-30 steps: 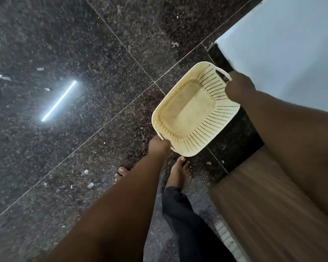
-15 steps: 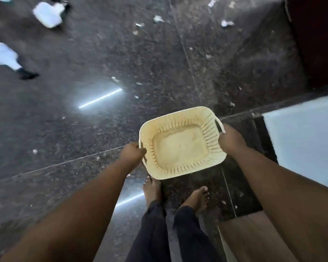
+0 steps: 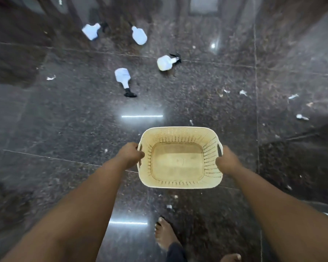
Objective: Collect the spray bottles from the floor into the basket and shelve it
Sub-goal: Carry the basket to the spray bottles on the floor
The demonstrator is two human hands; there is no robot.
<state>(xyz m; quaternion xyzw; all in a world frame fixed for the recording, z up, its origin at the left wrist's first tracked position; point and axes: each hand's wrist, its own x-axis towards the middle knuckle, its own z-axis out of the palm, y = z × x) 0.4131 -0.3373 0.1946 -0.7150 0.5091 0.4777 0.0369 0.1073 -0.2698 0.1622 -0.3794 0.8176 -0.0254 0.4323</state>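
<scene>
Four white spray bottles lying on the dark shiny floor [image 3: 45, 120], up at 12 o'clock from the basket: far-left bottle [image 3: 91, 31], near bottle with black top [image 3: 123, 77], far-middle bottle [image 3: 139, 35], right bottle [image 3: 165, 62]. Little white paper scraps [image 3: 242, 92] scattered at 2 o'clock. Nothing between bottles and basket. Left hand [image 3: 130, 155] curled tight around the left handle. Cream basket [image 3: 180, 135] held in the air, empty. Right hand [image 3: 228, 161] curled tight around the right handle.

Head camera looks steeply down at the floor [image 3: 64, 129] ahead.
</scene>
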